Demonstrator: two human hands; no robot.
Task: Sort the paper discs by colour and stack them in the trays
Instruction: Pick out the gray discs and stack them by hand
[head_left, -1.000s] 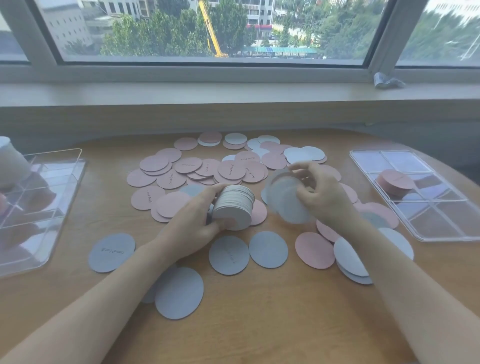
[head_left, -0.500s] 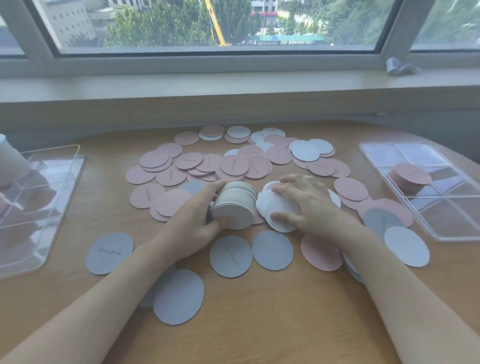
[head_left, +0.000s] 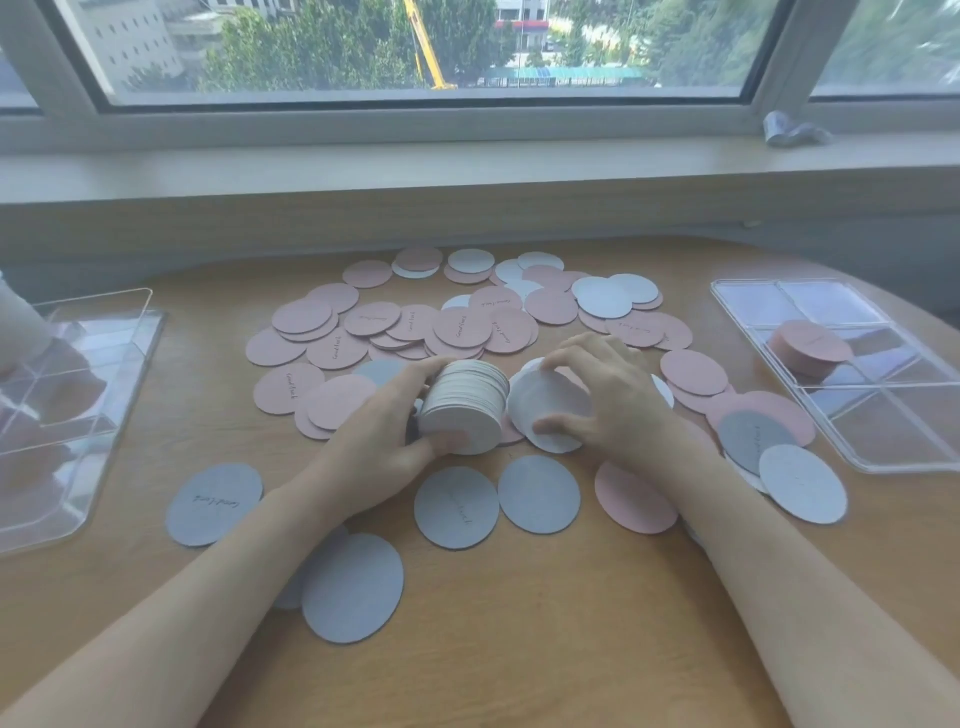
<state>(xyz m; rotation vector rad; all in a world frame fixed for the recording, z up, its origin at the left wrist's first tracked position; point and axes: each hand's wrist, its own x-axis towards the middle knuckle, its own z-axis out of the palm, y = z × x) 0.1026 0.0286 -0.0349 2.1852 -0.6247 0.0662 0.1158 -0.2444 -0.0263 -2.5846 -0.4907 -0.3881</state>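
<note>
My left hand grips a thick stack of white discs, held on its side just above the table. Right beside the stack, my right hand pinches a single white disc by its edge, thumb below and fingers on top. Many pink discs and a few white ones lie scattered behind the hands. Several blue-grey discs lie in front. A stack of pink discs sits in the clear right tray.
A clear compartment tray stands at the left with a white stack at its far corner. The windowsill runs behind the wooden table. A small crumpled grey thing lies on the sill.
My right hand came down from holding a disc up in the air to the table and now pinches a white disc beside the stack. My left hand kept the stack still.
</note>
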